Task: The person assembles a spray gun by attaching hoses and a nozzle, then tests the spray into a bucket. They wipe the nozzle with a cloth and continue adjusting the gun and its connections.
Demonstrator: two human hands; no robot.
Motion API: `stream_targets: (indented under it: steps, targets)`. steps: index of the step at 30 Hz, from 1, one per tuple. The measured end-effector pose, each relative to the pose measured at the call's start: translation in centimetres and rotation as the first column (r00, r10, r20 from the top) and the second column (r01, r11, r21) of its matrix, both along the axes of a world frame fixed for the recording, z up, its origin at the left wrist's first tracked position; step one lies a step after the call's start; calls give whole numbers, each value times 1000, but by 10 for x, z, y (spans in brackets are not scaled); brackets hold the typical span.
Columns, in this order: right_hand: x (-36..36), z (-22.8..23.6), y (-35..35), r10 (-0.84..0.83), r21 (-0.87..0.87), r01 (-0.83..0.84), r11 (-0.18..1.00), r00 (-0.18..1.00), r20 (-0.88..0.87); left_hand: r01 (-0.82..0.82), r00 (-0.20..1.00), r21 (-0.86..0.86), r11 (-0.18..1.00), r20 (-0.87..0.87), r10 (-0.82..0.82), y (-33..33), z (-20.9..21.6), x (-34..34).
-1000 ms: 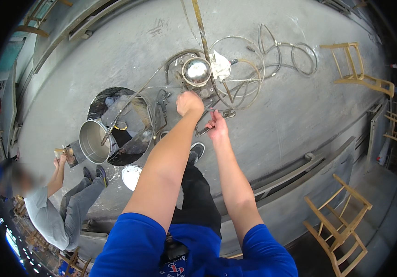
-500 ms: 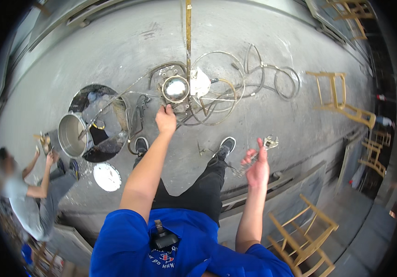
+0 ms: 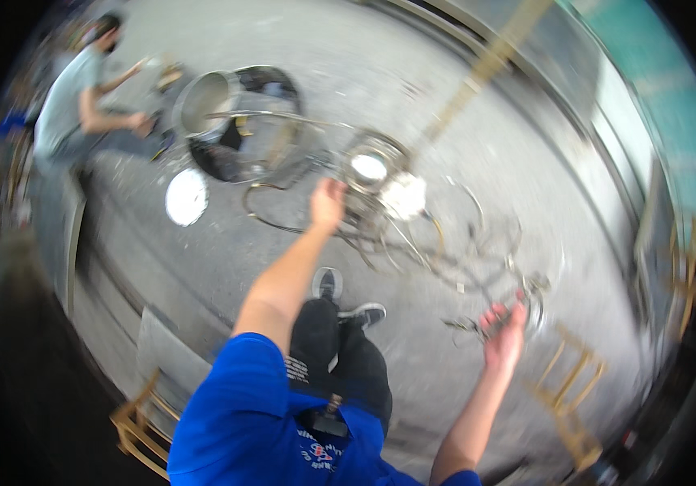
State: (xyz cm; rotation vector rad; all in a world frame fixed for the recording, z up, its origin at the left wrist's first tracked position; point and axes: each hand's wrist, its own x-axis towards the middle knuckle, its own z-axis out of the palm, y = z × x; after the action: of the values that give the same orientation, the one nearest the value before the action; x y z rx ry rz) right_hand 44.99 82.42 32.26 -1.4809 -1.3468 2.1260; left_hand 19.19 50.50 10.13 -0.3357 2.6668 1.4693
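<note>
My left hand (image 3: 328, 204) reaches to the near left edge of a pump-like metal machine (image 3: 369, 168) with a shiny round dome. Its fingers are curled against that edge; the exact spot they grip is blurred. Held out to the right, my right hand (image 3: 503, 336) is closed loosely around a silvery metal wrench (image 3: 537, 283), whose outline is smeared by motion. A crumpled white sheet or bag (image 3: 404, 196) sits against the machine. Looped hoses (image 3: 445, 271) trail from it across the floor, passing close to my right hand.
Left of the machine stand a dark drum (image 3: 295, 101) and a tilted metal pot (image 3: 194, 104), with a white round lid (image 3: 187, 197) on the floor. A co-worker (image 3: 81, 105) crouches at the far left. Wooden frames (image 3: 567, 381) stand at right; a yellowish pole (image 3: 486, 73) rises beyond.
The view has swung, and my feet are now closer together. My left hand stays at the machine's edge. My right hand, still with the wrench, is nearer the hoses.
</note>
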Motion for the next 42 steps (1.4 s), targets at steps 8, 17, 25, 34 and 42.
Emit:
stream_targets:
  steps: [8,17,25,34,42]
  targets:
    - [-122,-74,81,277,322,-372,871,912,303,19,996,61,998,-86,-13,-1,9,6]
    - [-216,-264,167,452,402,-916,12,363,815,-60,986,84,995,-148,72,7,7,13]
    - [-256,-269,155,589,464,-855,-232,256,767,-329,944,437,837,132,302,20,-19,30]
    - [-225,-34,-53,860,760,-405,-508,-285,423,-459,886,623,634,273,375,17,-43,76]
    - [-350,-92,-239,234,314,295,-903,-276,932,-390,921,517,762,210,329,3,-18,74]
